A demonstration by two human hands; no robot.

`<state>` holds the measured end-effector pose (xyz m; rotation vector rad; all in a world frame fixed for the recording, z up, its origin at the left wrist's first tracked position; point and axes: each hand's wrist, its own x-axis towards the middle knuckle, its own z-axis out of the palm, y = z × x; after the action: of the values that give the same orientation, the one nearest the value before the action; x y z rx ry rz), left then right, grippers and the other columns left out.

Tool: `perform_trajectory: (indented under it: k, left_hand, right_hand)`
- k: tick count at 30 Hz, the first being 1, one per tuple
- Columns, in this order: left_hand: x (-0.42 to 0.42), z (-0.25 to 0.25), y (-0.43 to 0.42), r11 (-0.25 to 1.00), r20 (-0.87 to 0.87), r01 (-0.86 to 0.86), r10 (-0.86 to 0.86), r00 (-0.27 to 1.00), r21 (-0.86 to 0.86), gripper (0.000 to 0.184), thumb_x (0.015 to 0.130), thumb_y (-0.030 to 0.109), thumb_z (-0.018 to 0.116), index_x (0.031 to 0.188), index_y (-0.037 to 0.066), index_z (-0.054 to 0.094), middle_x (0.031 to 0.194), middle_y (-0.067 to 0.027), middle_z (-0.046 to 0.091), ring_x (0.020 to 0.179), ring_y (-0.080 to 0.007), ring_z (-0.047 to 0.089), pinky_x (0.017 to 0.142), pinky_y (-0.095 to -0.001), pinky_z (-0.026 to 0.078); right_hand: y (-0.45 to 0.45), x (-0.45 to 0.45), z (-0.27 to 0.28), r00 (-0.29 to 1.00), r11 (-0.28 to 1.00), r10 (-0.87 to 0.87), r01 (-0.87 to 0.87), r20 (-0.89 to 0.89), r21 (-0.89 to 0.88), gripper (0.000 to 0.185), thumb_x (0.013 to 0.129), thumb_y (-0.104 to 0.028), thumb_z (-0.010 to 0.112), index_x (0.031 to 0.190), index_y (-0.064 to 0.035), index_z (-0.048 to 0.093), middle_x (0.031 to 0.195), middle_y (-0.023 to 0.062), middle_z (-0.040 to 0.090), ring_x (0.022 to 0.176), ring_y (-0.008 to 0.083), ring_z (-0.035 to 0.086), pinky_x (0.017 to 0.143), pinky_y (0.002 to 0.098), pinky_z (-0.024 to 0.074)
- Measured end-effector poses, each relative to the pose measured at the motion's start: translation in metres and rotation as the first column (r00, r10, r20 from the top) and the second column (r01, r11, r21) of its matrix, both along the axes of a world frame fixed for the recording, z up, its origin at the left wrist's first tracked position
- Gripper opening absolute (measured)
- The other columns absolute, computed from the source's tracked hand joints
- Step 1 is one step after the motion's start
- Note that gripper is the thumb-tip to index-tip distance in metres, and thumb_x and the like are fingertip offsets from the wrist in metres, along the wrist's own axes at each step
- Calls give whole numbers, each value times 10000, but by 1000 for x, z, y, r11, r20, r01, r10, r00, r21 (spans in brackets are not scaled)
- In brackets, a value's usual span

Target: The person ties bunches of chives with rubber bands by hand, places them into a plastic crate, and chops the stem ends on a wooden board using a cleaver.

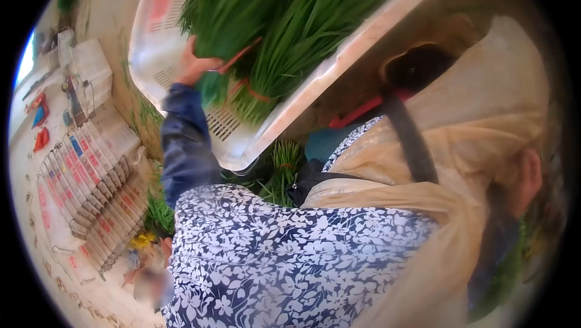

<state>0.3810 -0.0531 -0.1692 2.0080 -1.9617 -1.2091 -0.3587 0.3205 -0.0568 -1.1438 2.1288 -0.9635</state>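
Observation:
A bundle of long green leaves that look like chives [233, 16] lies in a white plastic crate [339, 64], with a red band around it. My left hand [196, 66], in a dark blue sleeve, grips this bundle near the band, its thumb pointing across the stems. Next to it lies a second chive bundle [296, 43], also tied with a red band, its cut ends toward me. Far to the right, my right hand [528, 179] is blurred beside the beige apron [466, 152]; its fingers cannot be made out clearly.
Below the crate's near corner stands another banded green bundle [286, 155]. A dark round container [420, 67] and a red bar [357, 112] lie beyond the crate. On the left, a wire rack [91, 164] stands on the pale floor, with loose greens [159, 213] nearby.

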Motion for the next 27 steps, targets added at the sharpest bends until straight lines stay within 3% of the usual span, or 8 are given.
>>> perform_trajectory:
  k: [3, 7, 9, 11, 14, 18, 20, 27]
  left_hand:
    - [-20, 63, -25, 855, -452, 53, 219, 865, 516, 896, 699, 339, 811, 1438, 2, 433, 1261, -160, 610, 1111, -276, 603, 964, -368, 488]
    - [-2, -4, -25, 785, 172, -206, 129, 977, 584, 709, 789, 219, 660, 1434, 19, 443, 1276, -102, 609, 1113, -233, 588, 953, -344, 474]
    - [-10, -4, -16, 809, 5, -81, 96, 995, 581, 703, 785, 204, 642, 1431, 12, 442, 1292, -110, 598, 1136, -231, 579, 976, -347, 459]
    - [-15, -13, 12, 895, -429, -11, 224, 875, 445, 707, 779, 183, 614, 1431, -15, 425, 1335, -122, 568, 1198, -238, 554, 1028, -350, 420]
    - [6, -24, 18, 927, -540, 68, 155, 827, 370, 731, 775, 157, 652, 1437, -31, 406, 1343, -127, 563, 1229, -245, 540, 1030, -355, 419]
    - [-18, -12, 30, 955, -348, -39, 146, 926, 296, 728, 766, 164, 735, 1406, -33, 449, 1350, -139, 556, 1237, -246, 533, 1029, -341, 413]
    - [-29, -11, 32, 971, -74, -208, 200, 977, -117, 595, 756, 162, 797, 1273, -43, 588, 1289, -141, 592, 1158, -238, 574, 975, -341, 449]
    - [-27, -26, 16, 936, -157, -343, 328, 932, -83, 294, 803, 181, 794, 1025, 0, 727, 871, -37, 710, 789, -119, 630, 742, -268, 507]
  right_hand:
    - [1, -8, 0, 1000, 1000, 23, -23, -21, 2, 186, 991, -71, 541, 1120, 29, 629, 989, 84, 651, 850, 154, 618, 776, 283, 485]
    - [-3, -1, 10, 997, 1000, -23, 22, 77, 14, 196, 994, -78, 541, 1131, 36, 621, 975, 85, 646, 853, 158, 614, 784, 290, 482]
    - [-1, -3, 11, 998, 1000, -26, 25, 56, 19, 199, 996, -82, 541, 1136, 36, 619, 969, 83, 644, 854, 159, 610, 790, 292, 477]
    - [1, -4, 12, 1000, 1000, -6, 6, 18, 31, 202, 997, -83, 540, 1141, 35, 619, 966, 80, 643, 853, 159, 607, 793, 292, 474]
    - [-3, 0, 12, 989, 993, -113, 109, 96, 44, 200, 998, -78, 537, 1143, 32, 619, 965, 79, 646, 848, 158, 606, 789, 289, 473]
    - [-3, -2, 11, 979, 989, -146, 139, 142, 54, 195, 999, -73, 533, 1141, 29, 621, 971, 77, 649, 856, 158, 612, 777, 292, 479]
    - [-2, -3, 13, 980, 988, -147, 140, 136, 57, 196, 999, -73, 533, 1141, 29, 621, 974, 77, 651, 859, 159, 615, 774, 292, 481]
    - [-1, 1, 10, 998, 999, 41, -40, 50, -9, 191, 1001, -73, 525, 1133, 28, 619, 1014, 85, 647, 869, 162, 619, 771, 291, 480]
